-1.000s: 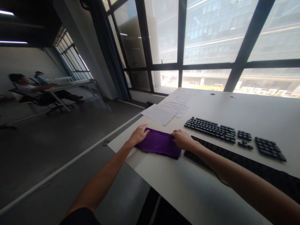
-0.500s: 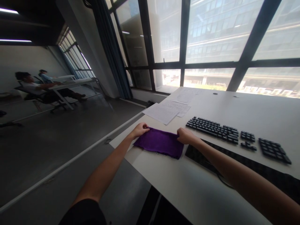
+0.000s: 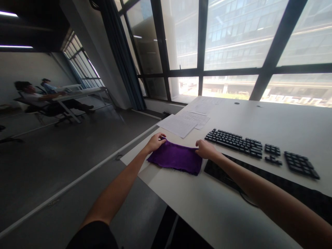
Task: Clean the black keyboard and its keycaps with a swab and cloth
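A purple cloth (image 3: 175, 157) lies in a flat rectangle near the left corner of the white desk (image 3: 181, 193). My left hand (image 3: 156, 142) pinches its far left corner, lifting that corner slightly. At the far right corner, my right hand (image 3: 205, 149) holds the edge between thumb and fingers. The cloth's far edge sags a little between the two hands, and its near edge looks frayed. Right beside my right hand are the black keycaps (image 3: 233, 141) laid out in keyboard order, and a black keyboard base (image 3: 218, 173) passes partly under my right forearm.
Sheets of paper (image 3: 178, 125) lie beyond the cloth. More black keycaps (image 3: 301, 164) sit to the right, and a cable (image 3: 247, 200) curves by the keyboard base. The desk's left edge drops to a grey floor. Two people sit at desks far left; windows stand behind.
The cloth's far left corner has risen slightly with my left hand, and the far edge now sags more. My right hand stays at its corner. The view has shifted slightly.
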Demonstrator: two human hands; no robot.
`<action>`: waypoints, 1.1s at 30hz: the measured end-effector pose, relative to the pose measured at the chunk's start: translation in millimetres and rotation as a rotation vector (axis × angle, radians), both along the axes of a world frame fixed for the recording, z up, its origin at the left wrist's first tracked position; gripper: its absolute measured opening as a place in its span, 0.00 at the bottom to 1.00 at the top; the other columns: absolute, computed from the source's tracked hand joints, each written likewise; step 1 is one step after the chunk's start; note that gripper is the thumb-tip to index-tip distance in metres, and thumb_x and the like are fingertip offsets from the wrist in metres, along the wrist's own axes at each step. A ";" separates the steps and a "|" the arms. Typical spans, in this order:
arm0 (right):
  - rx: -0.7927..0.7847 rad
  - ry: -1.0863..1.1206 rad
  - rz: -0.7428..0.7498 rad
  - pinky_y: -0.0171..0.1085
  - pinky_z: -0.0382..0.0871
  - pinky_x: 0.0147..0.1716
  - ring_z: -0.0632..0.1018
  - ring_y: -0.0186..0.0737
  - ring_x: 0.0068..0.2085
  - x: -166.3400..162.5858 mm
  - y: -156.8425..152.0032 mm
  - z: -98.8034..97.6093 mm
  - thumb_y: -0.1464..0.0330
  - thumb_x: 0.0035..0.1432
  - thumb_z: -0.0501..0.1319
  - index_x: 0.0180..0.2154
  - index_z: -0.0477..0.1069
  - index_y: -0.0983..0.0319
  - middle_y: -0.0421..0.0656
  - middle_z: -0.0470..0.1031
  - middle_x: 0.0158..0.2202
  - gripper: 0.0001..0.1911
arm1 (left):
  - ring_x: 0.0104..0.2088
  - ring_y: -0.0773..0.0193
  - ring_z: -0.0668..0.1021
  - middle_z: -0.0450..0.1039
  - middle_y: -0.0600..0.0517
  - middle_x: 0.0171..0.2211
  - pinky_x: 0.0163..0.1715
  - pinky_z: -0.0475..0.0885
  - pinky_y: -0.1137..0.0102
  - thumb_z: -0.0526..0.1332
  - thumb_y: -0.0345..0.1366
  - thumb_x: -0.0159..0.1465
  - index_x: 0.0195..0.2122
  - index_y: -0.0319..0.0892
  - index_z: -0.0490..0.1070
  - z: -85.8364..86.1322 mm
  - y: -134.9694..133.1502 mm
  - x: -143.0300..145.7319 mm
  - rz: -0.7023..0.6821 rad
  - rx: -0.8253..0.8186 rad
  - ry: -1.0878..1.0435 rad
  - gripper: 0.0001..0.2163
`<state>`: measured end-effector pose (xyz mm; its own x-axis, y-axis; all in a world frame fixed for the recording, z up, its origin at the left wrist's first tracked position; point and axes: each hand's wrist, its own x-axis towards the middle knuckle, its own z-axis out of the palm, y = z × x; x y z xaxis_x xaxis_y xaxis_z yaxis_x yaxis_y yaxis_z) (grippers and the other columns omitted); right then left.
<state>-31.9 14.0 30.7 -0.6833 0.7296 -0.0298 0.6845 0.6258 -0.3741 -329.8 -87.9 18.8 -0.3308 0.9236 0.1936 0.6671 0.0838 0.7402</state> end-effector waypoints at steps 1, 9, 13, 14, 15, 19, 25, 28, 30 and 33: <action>0.031 0.010 0.003 0.41 0.67 0.44 0.74 0.51 0.49 -1.4 -0.8 -0.3 0.70 0.55 0.62 0.47 0.73 0.66 0.56 0.75 0.47 0.17 | 0.38 0.58 0.77 0.75 0.47 0.35 0.43 0.72 0.64 0.64 0.40 0.54 0.41 0.39 0.73 1.0 0.0 1.1 0.000 -0.001 -0.002 0.15; -0.081 0.473 0.294 0.40 0.66 0.51 0.74 0.46 0.52 -74.5 -5.3 8.6 0.70 0.49 0.69 0.58 0.66 0.64 0.51 0.74 0.53 0.34 | 0.39 0.58 0.78 0.75 0.46 0.38 0.43 0.73 0.63 0.67 0.42 0.56 0.46 0.39 0.73 33.4 -4.4 36.5 -0.170 0.076 -0.065 0.19; -0.225 0.584 0.336 0.33 0.68 0.34 0.76 0.38 0.34 -100.7 -2.5 19.3 0.74 0.50 0.65 0.41 0.77 0.67 0.42 0.79 0.32 0.13 | 0.41 0.57 0.78 0.75 0.45 0.41 0.42 0.74 0.64 0.68 0.42 0.56 0.46 0.38 0.71 51.5 -10.5 51.2 -0.198 0.111 -0.152 0.19; -0.240 0.583 0.337 0.32 0.66 0.31 0.74 0.36 0.31 -101.2 -0.8 21.4 0.74 0.50 0.64 0.36 0.78 0.67 0.41 0.78 0.28 0.09 | 0.42 0.57 0.78 0.74 0.45 0.43 0.41 0.74 0.64 0.69 0.42 0.55 0.47 0.38 0.71 52.7 -12.8 51.2 -0.211 0.096 -0.188 0.21; -0.251 0.585 0.335 0.32 0.65 0.29 0.73 0.35 0.29 -99.7 1.3 23.1 0.74 0.49 0.63 0.33 0.78 0.68 0.40 0.77 0.26 0.07 | 0.42 0.56 0.78 0.74 0.44 0.44 0.40 0.75 0.64 0.70 0.42 0.54 0.49 0.39 0.70 52.5 -15.3 50.0 -0.234 0.064 -0.231 0.24; -0.311 0.619 0.295 0.30 0.64 0.27 0.72 0.33 0.27 -83.7 10.0 27.4 0.77 0.46 0.62 0.31 0.77 0.67 0.39 0.75 0.25 0.08 | 0.37 0.57 0.79 0.77 0.44 0.42 0.34 0.74 0.66 0.73 0.40 0.50 0.55 0.40 0.68 42.8 -26.0 41.6 -0.350 -0.160 -0.346 0.32; -0.389 0.672 0.192 0.30 0.64 0.25 0.72 0.33 0.27 -75.7 19.8 34.6 0.75 0.47 0.63 0.31 0.76 0.67 0.41 0.75 0.26 0.06 | 0.31 0.59 0.77 0.78 0.48 0.31 0.30 0.71 0.69 0.66 0.43 0.56 0.36 0.36 0.79 46.9 -23.2 30.6 -0.284 -0.186 -0.185 0.14; -0.397 0.753 0.130 0.30 0.64 0.25 0.72 0.32 0.27 -84.3 28.3 45.2 0.75 0.47 0.63 0.32 0.75 0.66 0.40 0.75 0.26 0.07 | 0.32 0.60 0.77 0.77 0.48 0.31 0.31 0.71 0.70 0.63 0.41 0.57 0.37 0.36 0.78 64.5 -5.6 26.0 -0.190 -0.032 -0.091 0.14; -0.379 0.844 0.102 0.30 0.65 0.26 0.73 0.33 0.27 -90.3 35.4 58.1 0.74 0.47 0.63 0.33 0.75 0.66 0.39 0.75 0.26 0.07 | 0.33 0.61 0.77 0.77 0.49 0.32 0.33 0.71 0.70 0.62 0.41 0.58 0.39 0.35 0.77 80.4 8.0 25.7 -0.151 0.122 -0.017 0.14; -0.329 1.008 0.142 0.32 0.67 0.28 0.74 0.34 0.27 -90.8 42.7 83.5 0.74 0.47 0.62 0.31 0.73 0.65 0.39 0.75 0.24 0.05 | 0.35 0.62 0.77 0.76 0.49 0.35 0.36 0.72 0.69 0.61 0.41 0.60 0.44 0.36 0.74 107.7 18.1 30.0 -0.126 0.349 0.136 0.16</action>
<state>-122.7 56.6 114.1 -0.5804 0.7004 0.4154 -0.1057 0.4410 -0.8913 -299.9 -69.8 126.5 -0.1685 0.8265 0.5371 0.7499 -0.2462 0.6141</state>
